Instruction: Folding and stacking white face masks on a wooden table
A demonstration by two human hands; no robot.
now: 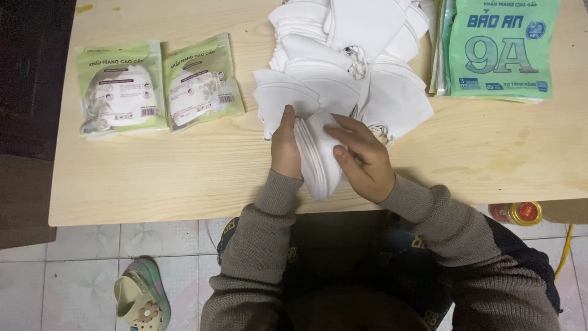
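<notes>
A stack of folded white face masks (318,160) stands on edge near the front of the wooden table (184,171). My left hand (285,146) grips the stack's left side. My right hand (361,156) presses on its right face, fingers spread over the top mask. Just behind my hands lies a large loose pile of white masks (355,67), spreading to the table's far edge.
Two sealed green-and-clear mask packets (121,89) (201,81) lie at the left. A stack of flat green bags (499,49) sits at the far right. Below the table are a tiled floor, a sandal (142,299) and a gold-lidded jar (524,213).
</notes>
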